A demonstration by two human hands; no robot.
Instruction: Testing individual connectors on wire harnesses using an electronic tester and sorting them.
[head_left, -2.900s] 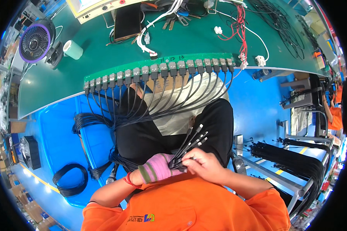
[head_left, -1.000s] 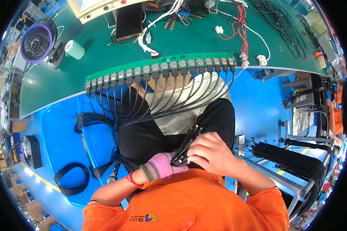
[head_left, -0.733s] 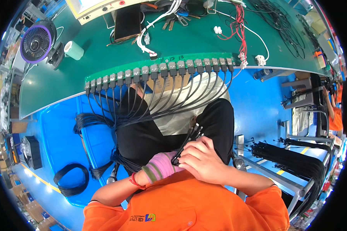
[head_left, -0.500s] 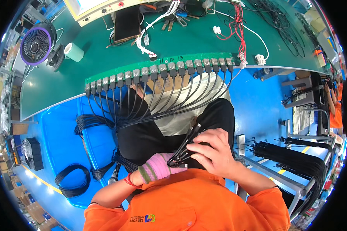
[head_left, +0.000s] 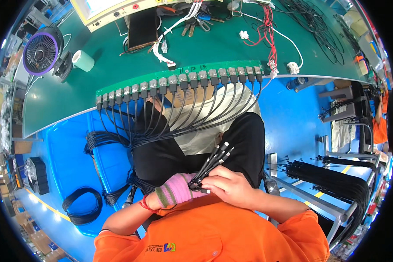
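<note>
My left hand (head_left: 179, 189), in a pink and green striped glove, is closed round a bunch of black cables (head_left: 210, 164). Their black plugs with pale metal tips fan upward out of the grip, over my lap. My bare right hand (head_left: 229, 185) is bent against the lower right of the bunch, its fingers pinched at the plugs; what exactly they grip is partly hidden. Beyond my knees, a long green circuit board (head_left: 179, 72) lies along the table edge. A row of black cables plugs into its metal sockets, and their lengths gather into a bundle (head_left: 139, 139) over my left thigh.
On the green table (head_left: 109, 61) are a purple-rimmed fan (head_left: 40, 51), a pale green roll (head_left: 83, 60), a phone (head_left: 143, 34), keys (head_left: 196, 27) and red wires (head_left: 270, 39). A coiled cable (head_left: 82, 205) lies on a blue surface at left. Black cables hang over a rack (head_left: 332, 179) at right.
My right hand has moved down and left, from above the plugs to their lower side, with its fingers drawn in. More of the plug tips shows. The left hand has stayed nearly still.
</note>
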